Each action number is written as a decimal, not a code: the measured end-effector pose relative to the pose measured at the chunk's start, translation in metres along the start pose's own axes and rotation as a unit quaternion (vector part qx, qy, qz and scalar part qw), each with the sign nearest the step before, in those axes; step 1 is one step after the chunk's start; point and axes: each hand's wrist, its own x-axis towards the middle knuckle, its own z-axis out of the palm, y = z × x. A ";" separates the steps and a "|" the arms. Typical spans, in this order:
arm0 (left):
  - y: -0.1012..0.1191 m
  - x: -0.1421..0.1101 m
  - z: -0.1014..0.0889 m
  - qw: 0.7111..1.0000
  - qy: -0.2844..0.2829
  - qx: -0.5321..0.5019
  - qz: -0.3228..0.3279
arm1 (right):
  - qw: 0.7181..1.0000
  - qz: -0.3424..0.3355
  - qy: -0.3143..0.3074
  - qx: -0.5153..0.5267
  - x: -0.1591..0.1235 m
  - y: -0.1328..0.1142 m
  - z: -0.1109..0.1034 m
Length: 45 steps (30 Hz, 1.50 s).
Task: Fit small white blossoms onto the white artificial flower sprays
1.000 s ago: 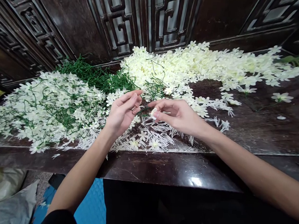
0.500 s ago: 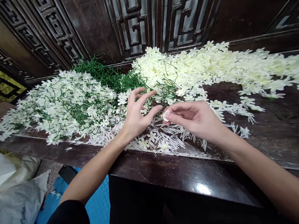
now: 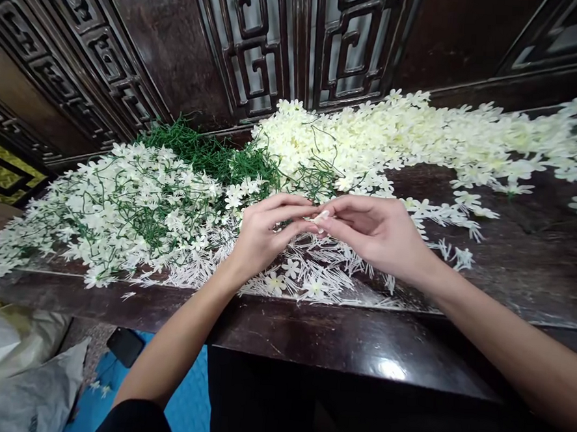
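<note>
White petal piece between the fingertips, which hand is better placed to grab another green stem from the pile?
Probably the left hand: it sits nearer the green stems, while the right hand pinches the white petal piece.

I log: my left hand [image 3: 260, 237] and right hand [image 3: 380, 233] meeting fingertip to fingertip, pinching one small cream flower head [image 3: 322, 215]. Below them, loose white stamen pieces [image 3: 309, 269] on the dark wooden table [image 3: 320, 335]. Left: stemmed flowers [image 3: 123, 206]. Far: green stems [image 3: 209, 152], cream petals [image 3: 420, 133].
</note>
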 end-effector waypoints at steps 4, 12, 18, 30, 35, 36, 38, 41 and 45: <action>0.002 0.001 -0.001 0.998 0.043 0.012 -0.035 | 0.999 -0.008 0.047 -0.001 0.001 -0.005 -0.003; 0.007 -0.001 0.003 0.993 0.037 -0.042 -0.105 | 0.995 -0.035 0.051 -0.079 -0.004 -0.009 -0.002; 0.010 0.000 0.006 0.998 0.032 -0.002 -0.048 | 0.991 -0.098 0.032 -0.083 -0.006 -0.005 0.001; 0.012 0.000 0.005 0.999 0.018 0.016 -0.027 | 0.983 -0.129 0.035 -0.129 -0.006 -0.004 -0.001; 0.009 0.000 0.005 0.999 0.002 0.032 -0.001 | 0.962 -0.184 0.020 -0.198 -0.004 -0.003 -0.002; 0.009 0.000 0.005 0.999 0.000 0.032 0.002 | 0.955 -0.201 0.016 -0.215 -0.003 -0.003 -0.003; 0.007 -0.001 0.005 1.000 -0.003 0.027 -0.002 | 0.943 -0.227 0.010 -0.242 -0.002 -0.003 -0.003; 0.007 -0.002 0.006 1.000 -0.006 0.008 -0.014 | 0.939 -0.234 -0.001 -0.251 -0.003 -0.001 -0.004; 0.007 -0.003 0.006 0.999 -0.007 -0.040 -0.017 | 0.939 -0.235 -0.003 -0.252 -0.004 0.000 -0.004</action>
